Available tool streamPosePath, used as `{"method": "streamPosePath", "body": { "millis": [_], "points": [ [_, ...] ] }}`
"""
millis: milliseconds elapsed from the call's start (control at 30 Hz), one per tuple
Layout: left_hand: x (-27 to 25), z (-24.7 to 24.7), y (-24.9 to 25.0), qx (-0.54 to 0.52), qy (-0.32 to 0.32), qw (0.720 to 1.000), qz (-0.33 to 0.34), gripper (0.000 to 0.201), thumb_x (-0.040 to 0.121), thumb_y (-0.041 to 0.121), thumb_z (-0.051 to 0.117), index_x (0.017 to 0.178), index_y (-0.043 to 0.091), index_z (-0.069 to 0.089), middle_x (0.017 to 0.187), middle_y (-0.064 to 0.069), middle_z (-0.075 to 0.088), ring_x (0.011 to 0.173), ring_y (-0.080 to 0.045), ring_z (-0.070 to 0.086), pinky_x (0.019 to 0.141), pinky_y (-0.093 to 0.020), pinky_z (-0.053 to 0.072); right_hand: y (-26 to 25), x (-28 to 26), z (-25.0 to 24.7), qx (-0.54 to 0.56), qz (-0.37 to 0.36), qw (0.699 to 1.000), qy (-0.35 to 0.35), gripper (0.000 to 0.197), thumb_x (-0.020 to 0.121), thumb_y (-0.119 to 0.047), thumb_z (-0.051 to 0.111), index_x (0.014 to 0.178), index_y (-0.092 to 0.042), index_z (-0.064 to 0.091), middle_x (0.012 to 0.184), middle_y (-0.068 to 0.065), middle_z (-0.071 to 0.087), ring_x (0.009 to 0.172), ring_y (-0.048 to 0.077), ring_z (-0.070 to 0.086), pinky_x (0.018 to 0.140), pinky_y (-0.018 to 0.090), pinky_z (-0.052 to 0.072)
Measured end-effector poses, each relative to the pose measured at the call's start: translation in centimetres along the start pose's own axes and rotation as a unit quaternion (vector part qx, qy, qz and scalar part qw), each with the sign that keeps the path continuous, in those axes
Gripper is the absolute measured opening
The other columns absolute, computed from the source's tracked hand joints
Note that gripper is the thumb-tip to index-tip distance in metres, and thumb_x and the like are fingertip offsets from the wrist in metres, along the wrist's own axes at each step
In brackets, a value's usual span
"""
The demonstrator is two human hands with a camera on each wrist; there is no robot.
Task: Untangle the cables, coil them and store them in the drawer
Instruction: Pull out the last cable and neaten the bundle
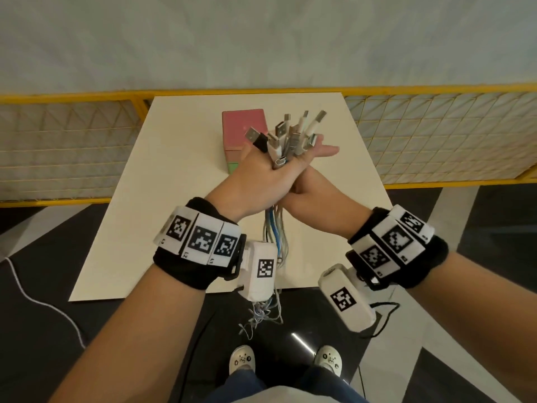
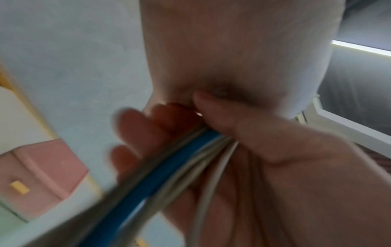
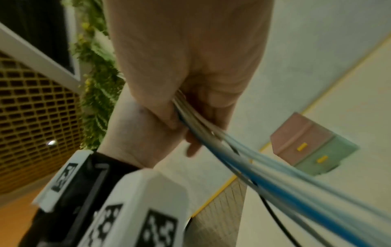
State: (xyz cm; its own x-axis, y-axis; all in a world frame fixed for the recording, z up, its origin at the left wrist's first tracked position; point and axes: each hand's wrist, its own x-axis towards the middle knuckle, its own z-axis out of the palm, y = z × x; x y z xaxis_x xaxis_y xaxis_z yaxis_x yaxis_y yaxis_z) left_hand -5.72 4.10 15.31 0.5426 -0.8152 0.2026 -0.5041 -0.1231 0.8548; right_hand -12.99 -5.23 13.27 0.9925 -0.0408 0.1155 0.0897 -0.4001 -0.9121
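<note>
Wrist bands with printed markers, one per forearm, sit nearest your eye. Table [image 1: 122, 228]: pale top, below both hands. Drawer unit [image 1: 242, 126]: pink over green, at the far middle of the table, drawers closed, yellow pulls; nothing stored yet. Cables [image 1: 274, 228]: one bundle held upright above the table, white, grey and one blue strand, tails hanging past the near edge. Judged light, limp and smooth-sheathed, so likely to slide and snag on each other; take hold just under the plugs, then draw one strand at a time. Left hand [image 1: 258, 175]: fingers curled round the bundle. Right hand [image 1: 308, 184]: pressed to the bundle from the other side, thumb curled on it, fingers reaching forward. Plugs [image 1: 290, 132]: rigid metal USB ends, fanned above the fists; small, firm handles.
</note>
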Motion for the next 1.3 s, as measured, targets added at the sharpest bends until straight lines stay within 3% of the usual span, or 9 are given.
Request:
{"method": "streamPosePath", "body": {
  "millis": [133,267,367,500,600,800,933,1100,1300],
  "points": [
    [0.4,-0.6,0.7,-0.086,0.038,0.996,0.007,0.022,0.098,0.036,0.054,0.097,0.031,0.075,0.102,0.006,0.074,0.110,-0.008,0.065,0.103,-0.034,0.046,-0.3,-0.4,0.8,0.145,0.042,0.988,0.010,0.023,0.100,-0.001,0.035,0.080,-0.011,0.040,0.049,-0.011,0.042,0.040,0.005,0.032,0.039,0.021,0.029],
    [0.6,0.0,2.1,-0.237,0.077,0.966,-0.065,0.040,0.094,0.033,0.060,0.066,0.004,0.055,0.060,0.002,0.061,0.080,-0.022,0.073,0.076,-0.035,0.055,-1.0,0.0,-0.4,0.225,0.065,0.972,-0.013,0.038,0.091,-0.009,0.045,0.054,-0.013,0.039,0.045,-0.003,0.033,0.037,0.009,0.026,0.038,0.017,0.025],
    [0.6,0.0,2.3,-0.110,0.037,0.991,-0.073,0.047,0.092,0.052,0.056,0.055,0.024,0.063,0.076,0.000,0.075,0.064,-0.034,0.069,0.048,-0.031,0.048,-0.8,0.2,-1.9,0.229,0.032,0.973,-0.023,0.013,0.084,-0.001,0.048,0.075,0.004,0.056,0.062,0.014,0.050,0.051,0.018,0.049,0.053,0.026,0.047],
    [1.2,-0.3,2.1,-0.127,0.020,0.992,-0.014,0.011,0.086,0.029,0.072,0.094,0.021,0.070,0.085,-0.002,0.072,0.088,-0.024,0.070,0.087,-0.046,0.056,-0.9,-0.3,-2.1,0.184,0.058,0.981,0.009,0.025,0.090,0.008,0.039,0.071,-0.009,0.042,0.048,-0.005,0.032,0.041,0.008,0.025,0.041,0.021,0.025],
    [1.6,-0.1,2.2,-0.232,0.019,0.971,0.062,0.071,0.073,0.001,0.081,0.135,0.019,0.051,0.090,-0.005,0.064,0.087,-0.027,0.066,0.095,-0.048,0.053,-1.0,-0.5,-1.8,0.168,0.071,0.982,0.047,0.038,0.088,-0.002,0.041,0.055,-0.021,0.042,0.044,-0.007,0.026,0.038,0.009,0.019,0.041,0.017,0.017],
    [2.2,0.6,2.3,-0.147,0.039,0.983,0.101,0.043,0.069,-0.003,0.084,0.096,0.003,0.051,0.080,-0.002,0.061,0.076,-0.018,0.065,0.082,-0.038,0.057,-0.8,-0.3,-2.5,0.201,0.067,0.975,0.061,0.022,0.084,-0.005,0.041,0.066,-0.017,0.046,0.045,-0.006,0.037,0.039,0.014,0.031,0.041,0.021,0.031],
    [2.3,-0.7,3.5,-0.184,0.001,0.975,0.120,0.055,0.073,0.012,0.080,0.119,0.008,0.051,0.095,-0.010,0.062,0.085,-0.016,0.063,0.079,-0.029,0.052,-0.7,-0.5,-2.9,0.168,0.106,0.979,0.051,0.049,0.096,-0.010,0.044,0.049,-0.022,0.036,0.043,-0.008,0.030,0.037,0.008,0.022,0.040,0.016,0.021],
    [3.2,-1.1,4.1,-0.075,0.009,0.991,0.113,0.043,0.105,0.027,0.028,0.108,0.005,0.064,0.094,0.001,0.064,0.089,-0.002,0.060,0.080,-0.011,0.042,-1.2,-0.8,-3.3,0.205,0.115,0.970,0.067,0.048,0.098,-0.022,0.048,0.054,-0.018,0.029,0.046,-0.003,0.025,0.041,0.013,0.018,0.043,0.021,0.020],
    [4.1,-0.5,3.4,0.057,-0.061,0.986,0.142,0.031,0.101,0.038,0.034,0.118,0.017,0.049,0.098,0.001,0.050,0.086,-0.005,0.056,0.080,-0.020,0.047,-0.7,-0.5,-3.9,0.198,0.118,0.970,0.080,0.039,0.093,-0.002,0.041,0.055,-0.012,0.033,0.046,0.000,0.031,0.040,0.013,0.022,0.044,0.025,0.023]
  ]
}}
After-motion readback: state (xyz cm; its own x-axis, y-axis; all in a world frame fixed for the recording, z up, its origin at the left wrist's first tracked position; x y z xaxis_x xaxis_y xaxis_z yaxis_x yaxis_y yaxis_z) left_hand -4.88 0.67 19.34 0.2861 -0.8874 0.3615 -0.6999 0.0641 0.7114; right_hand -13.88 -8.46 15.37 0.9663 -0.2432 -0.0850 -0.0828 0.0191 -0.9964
